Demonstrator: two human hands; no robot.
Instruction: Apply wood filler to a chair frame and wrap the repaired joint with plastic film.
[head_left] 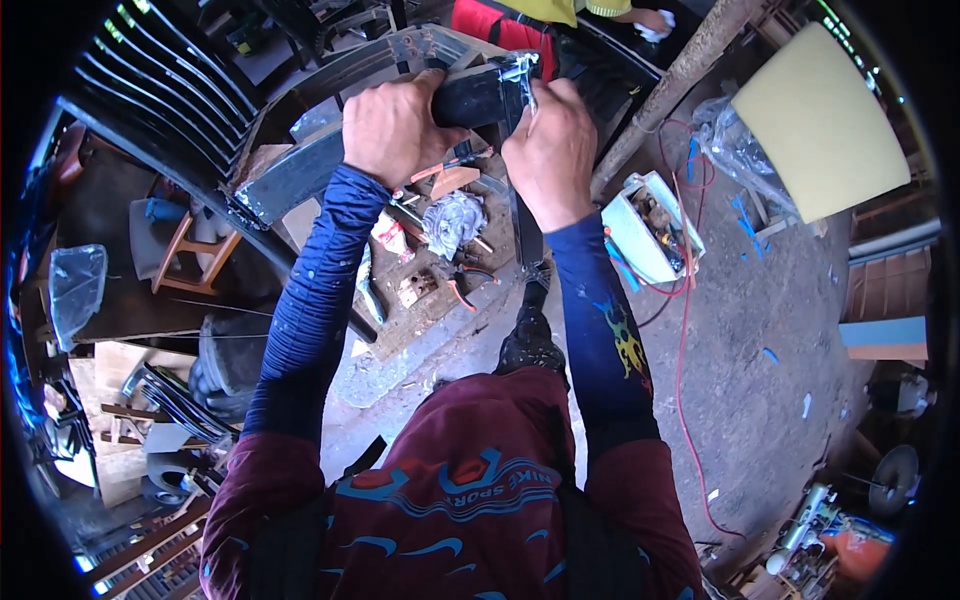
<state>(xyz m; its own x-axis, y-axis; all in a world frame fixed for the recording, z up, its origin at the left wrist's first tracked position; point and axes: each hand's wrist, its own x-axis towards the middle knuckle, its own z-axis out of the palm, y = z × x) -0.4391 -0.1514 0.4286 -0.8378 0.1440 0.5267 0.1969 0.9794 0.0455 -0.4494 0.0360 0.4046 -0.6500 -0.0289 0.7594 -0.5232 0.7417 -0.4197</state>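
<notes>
A dark wooden chair frame (470, 98) lies across the workbench, its slatted back at the far left. My left hand (388, 130) is closed over the front rail, thumb on the near side. At the right end of that rail, my right hand (550, 150) is closed around the corner where a leg (527, 235) comes toward me; its fingertips are mostly hidden. White and pale blue smears, like glue or filler, cover the corner joint (518, 68). Below my hands, inside the frame, lie a crumpled grey rag (455, 222), orange-handled pliers (462, 285) and a wooden block (416, 289).
A white box of tools (652, 228) stands on the floor to the right, with a red hose (682, 370) running past it. A post (675, 90) slants beside a yellowish padded panel (825, 120). Another person's hand (652, 22) holds something white at the far edge.
</notes>
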